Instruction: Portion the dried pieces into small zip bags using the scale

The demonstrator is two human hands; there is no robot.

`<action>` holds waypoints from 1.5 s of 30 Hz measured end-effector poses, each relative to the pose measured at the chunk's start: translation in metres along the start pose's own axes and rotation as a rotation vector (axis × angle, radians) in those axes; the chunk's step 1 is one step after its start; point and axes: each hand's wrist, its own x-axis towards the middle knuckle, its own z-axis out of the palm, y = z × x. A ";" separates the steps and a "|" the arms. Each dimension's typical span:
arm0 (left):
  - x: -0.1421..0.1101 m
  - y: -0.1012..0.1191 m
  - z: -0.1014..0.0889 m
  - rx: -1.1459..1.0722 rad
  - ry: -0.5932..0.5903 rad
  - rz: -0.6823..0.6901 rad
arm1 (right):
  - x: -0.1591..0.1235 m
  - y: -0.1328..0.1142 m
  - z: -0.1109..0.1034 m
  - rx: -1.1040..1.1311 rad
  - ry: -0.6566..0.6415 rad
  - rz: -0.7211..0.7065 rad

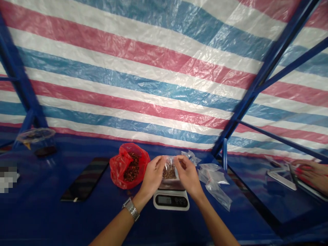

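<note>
Striped tarp point(164, 68) on blue frame behind, blue bench point(38, 212) below. L hand point(153, 176) & R hand point(188, 176) both part-closed, fingers pinching top edges of small clear bag point(169, 169) w/ brown bits point(169, 173) inside. Bag sits right over digital scale point(171, 200); can't tell if it rests on it. Open red bag point(129, 166) just left of L hand, holds dark brown pieces point(132, 167). Spare clear bags point(214, 184) lie right of R hand. Watch point(131, 208) on L wrist. Black phone point(84, 179) on bench, left. Clear tub point(36, 141) further back. Another person's hand point(310, 176) far right, by white tablet point(282, 179).
</note>
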 end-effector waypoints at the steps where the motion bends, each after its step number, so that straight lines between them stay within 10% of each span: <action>1: 0.000 -0.001 -0.002 0.000 0.008 -0.005 | -0.001 0.000 0.002 0.002 -0.005 -0.001; 13: -0.008 -0.004 -0.025 -0.146 -0.108 -0.028 | -0.016 -0.013 0.028 -0.041 0.097 0.035; 45: -0.015 -0.001 -0.004 -0.032 0.038 0.047 | -0.021 -0.008 0.020 0.047 0.068 -0.032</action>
